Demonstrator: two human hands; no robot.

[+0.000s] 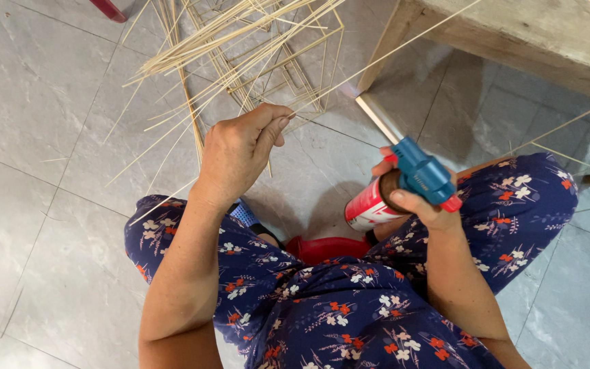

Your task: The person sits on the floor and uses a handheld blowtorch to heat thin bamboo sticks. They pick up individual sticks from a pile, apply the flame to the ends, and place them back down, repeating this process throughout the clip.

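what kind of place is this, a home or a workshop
Probably a home or small craft workspace with work done at floor level: grey floor tiles, a pile of thin bamboo sticks, and a gas torch canister held in the right hand.

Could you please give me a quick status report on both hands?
Left hand pinching thin bamboo sticks. Right hand gripping blue-topped gas torch. Nothing between them.

left hand (240,152) pinching a thin bamboo strip (384,55), right hand (418,205) around a blue-headed gas torch can (404,184), over grey tiles (42,225)
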